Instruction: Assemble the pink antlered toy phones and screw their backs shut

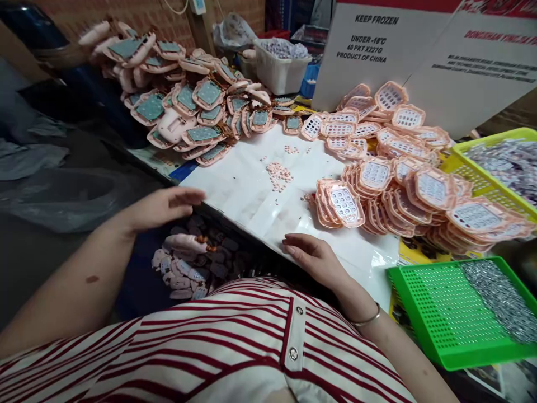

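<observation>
Pink keypad shells stand stacked on the desk at one to two o'clock from my right grip, which is released, loosely curled at the near edge. My left grip, likewise released, hovers just off that edge, a beaded pink unit below at its five o'clock, by a heap of pale units. From the right grip I see tiny pink pieces at eleven o'clock; farther out, a green tray at three, a printed carton at one.
</observation>
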Demonstrator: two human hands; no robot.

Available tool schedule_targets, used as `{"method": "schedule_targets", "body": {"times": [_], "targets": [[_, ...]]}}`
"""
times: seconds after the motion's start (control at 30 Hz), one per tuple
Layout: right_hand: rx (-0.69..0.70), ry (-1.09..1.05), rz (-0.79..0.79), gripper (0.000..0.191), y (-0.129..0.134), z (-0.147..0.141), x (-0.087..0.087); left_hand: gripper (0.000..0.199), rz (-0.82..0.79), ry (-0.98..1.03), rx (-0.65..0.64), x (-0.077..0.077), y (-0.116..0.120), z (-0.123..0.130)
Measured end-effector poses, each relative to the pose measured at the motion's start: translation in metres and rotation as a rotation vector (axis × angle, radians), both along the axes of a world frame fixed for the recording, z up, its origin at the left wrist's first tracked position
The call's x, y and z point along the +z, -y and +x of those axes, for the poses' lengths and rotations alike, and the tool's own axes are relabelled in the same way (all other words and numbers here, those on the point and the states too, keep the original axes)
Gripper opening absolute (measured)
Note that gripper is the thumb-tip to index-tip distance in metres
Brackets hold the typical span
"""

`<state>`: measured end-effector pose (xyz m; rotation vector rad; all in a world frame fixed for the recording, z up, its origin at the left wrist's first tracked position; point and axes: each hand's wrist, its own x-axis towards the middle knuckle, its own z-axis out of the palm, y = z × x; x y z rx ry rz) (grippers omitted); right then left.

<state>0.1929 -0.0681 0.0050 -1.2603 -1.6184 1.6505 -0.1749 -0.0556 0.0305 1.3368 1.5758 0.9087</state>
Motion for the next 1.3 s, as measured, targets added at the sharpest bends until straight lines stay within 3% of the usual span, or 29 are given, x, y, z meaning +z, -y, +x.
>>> {"method": "schedule_targets", "body": {"times": [0.07,0.23,0.33,0.4,0.47,0.57,0.73,0.8,0.9,0.97,1.07,1.13,1.17,1.23,1.3], "targets": [[-0.020,0.027,0.008,0.045,-0.003,-0.001,-0.001,0.038,0.102,-0.154,0.099,0.007,-0.025,-0.007],[-0.049,0.062,0.012,0.040,-0.001,0.001,-0.003,0.073,0.358,-0.446,0.309,0.009,-0.118,0.006],[-0.080,0.029,0.007,0.040,0.003,0.005,-0.007,0.081,0.344,-0.611,0.327,0.002,-0.157,0.000],[-0.093,0.013,-0.001,0.039,0.004,0.007,-0.009,0.078,0.315,-0.682,0.312,-0.002,-0.164,-0.003],[-0.096,-0.011,-0.022,0.039,0.004,0.007,-0.011,0.077,0.285,-0.703,0.287,-0.005,-0.154,0.000],[-0.100,-0.084,-0.093,0.039,0.002,0.002,-0.010,0.083,0.254,-0.678,0.205,-0.013,-0.117,0.023],[-0.223,-0.256,-0.192,0.050,-0.007,-0.019,0.003,0.101,0.343,-0.495,0.051,-0.036,-0.041,0.103],[-0.308,-0.326,-0.163,0.053,-0.011,-0.024,0.008,0.096,0.400,-0.431,-0.057,-0.042,-0.017,0.135],[-0.411,-0.415,-0.105,0.040,-0.012,-0.021,0.013,0.103,0.408,-0.218,-0.139,-0.043,0.009,0.161],[-0.414,-0.457,-0.086,0.037,-0.010,-0.015,0.014,0.106,0.238,0.133,-0.207,-0.040,0.015,0.163],[-0.268,-0.442,-0.056,0.036,-0.006,-0.009,0.017,0.090,-0.254,0.753,-0.432,-0.037,0.013,0.155],[-0.163,-0.340,0.004,0.035,-0.006,-0.007,0.021,0.077,-0.510,1.011,-0.561,-0.039,0.008,0.154],[-0.175,-0.255,0.078,0.034,-0.007,-0.004,0.023,0.067,-0.571,1.093,-0.588,-0.039,0.007,0.155],[-0.363,-0.004,0.346,0.033,-0.012,0.006,0.026,0.051,-0.588,1.215,-0.575,-0.040,0.005,0.161],[-0.614,0.335,0.644,0.031,-0.019,0.023,0.028,0.049,-0.544,1.294,-0.526,-0.039,0.004,0.167]]}}
